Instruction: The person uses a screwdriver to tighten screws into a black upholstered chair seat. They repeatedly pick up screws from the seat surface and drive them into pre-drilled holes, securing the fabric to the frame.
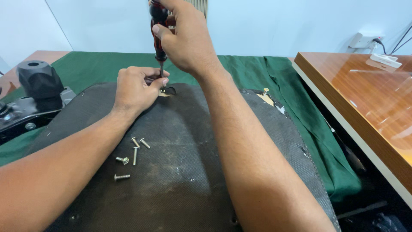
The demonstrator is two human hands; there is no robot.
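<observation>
Gripping the screwdriver (159,25) by its stiff, grippy handle, the right hand (186,36) wraps its fingers tight. Left hand (135,88) fingertips pinch the thin shaft just above a small, slippery screw (165,91) on the dark seat base (180,172)

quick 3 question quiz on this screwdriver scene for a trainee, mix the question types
1. True or false: the right hand grips the red and black screwdriver upright, tip down on the dark fabric panel.
2. How many loose screws lie on the panel near the left forearm?
A. two
B. five
C. nine
3. Fill in: the left hand rests on the panel right at the screwdriver's ____.

Key
1. True
2. B
3. tip. Its fingers pinch there, beside a small metal fitting. The panel lies on a green cloth.
</observation>
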